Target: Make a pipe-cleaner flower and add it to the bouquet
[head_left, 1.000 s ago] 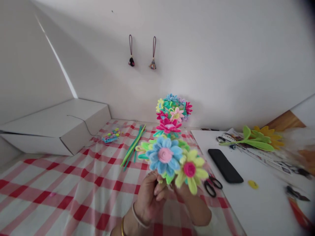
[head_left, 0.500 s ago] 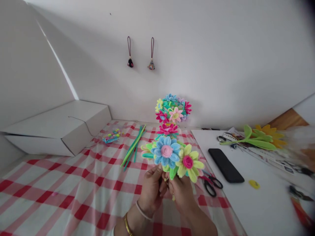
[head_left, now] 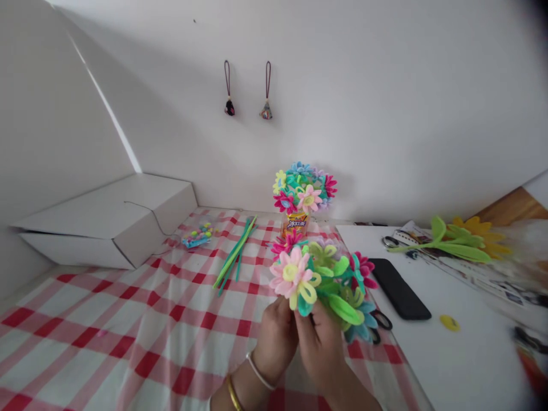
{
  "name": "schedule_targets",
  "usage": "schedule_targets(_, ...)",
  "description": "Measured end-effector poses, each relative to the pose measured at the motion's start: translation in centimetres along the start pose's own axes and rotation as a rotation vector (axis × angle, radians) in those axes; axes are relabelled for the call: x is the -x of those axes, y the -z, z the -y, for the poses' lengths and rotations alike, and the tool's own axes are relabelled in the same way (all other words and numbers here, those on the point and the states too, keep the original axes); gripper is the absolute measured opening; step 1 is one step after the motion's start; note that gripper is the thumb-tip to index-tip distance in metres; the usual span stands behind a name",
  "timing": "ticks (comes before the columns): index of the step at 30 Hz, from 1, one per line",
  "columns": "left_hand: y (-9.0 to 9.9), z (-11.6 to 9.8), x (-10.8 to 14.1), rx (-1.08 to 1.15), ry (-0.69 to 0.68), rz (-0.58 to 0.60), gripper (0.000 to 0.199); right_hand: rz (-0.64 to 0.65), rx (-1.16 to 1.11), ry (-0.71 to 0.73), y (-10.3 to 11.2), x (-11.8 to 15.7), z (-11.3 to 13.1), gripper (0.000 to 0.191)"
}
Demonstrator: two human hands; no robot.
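Note:
A bouquet of fuzzy flowers (head_left: 327, 268) in pink, magenta, blue, yellow and green is held up above the checked cloth. My left hand (head_left: 278, 334), with a pale band and a gold bangle at the wrist, is closed around the base of the bouquet, just below the pink flower. Pressed against it from the right, my right hand (head_left: 321, 342) is closed on the same base, its thumb pointing up. The stems themselves are hidden by my fingers. Behind the bouquet stands a second bunch of flowers (head_left: 302, 188) in an orange patterned container (head_left: 295, 224).
Green pipe cleaners (head_left: 236, 252) and a small tray of colored balls (head_left: 197, 236) lie on the checked cloth (head_left: 171, 348). A white box (head_left: 107, 222) sits at left. On the right are scissors (head_left: 382, 321), a black phone (head_left: 399, 288) and a yellow flower (head_left: 475, 234).
The bouquet has turned in my hands, so a pink flower and green leaves now face me instead of the blue and yellow flowers. My view has shifted slightly.

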State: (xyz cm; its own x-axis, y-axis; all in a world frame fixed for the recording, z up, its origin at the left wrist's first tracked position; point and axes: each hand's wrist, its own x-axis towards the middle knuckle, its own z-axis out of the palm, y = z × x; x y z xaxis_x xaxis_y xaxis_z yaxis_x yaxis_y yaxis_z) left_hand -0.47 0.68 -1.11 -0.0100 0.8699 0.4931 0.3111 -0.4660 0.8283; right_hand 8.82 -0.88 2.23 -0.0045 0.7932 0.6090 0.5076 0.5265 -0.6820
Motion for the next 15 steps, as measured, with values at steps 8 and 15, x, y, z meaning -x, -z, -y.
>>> schedule_targets(8,0.2,-0.4,-0.7,0.474,0.43,0.005,0.032,0.299,0.343,0.263,-0.3,1.2,2.5,0.026)
schedule_targets(15,1.5,-0.3,-2.6,0.945,0.598,-0.179,0.032,0.363,-0.111,0.121,-0.6,2.8,1.8,0.027)
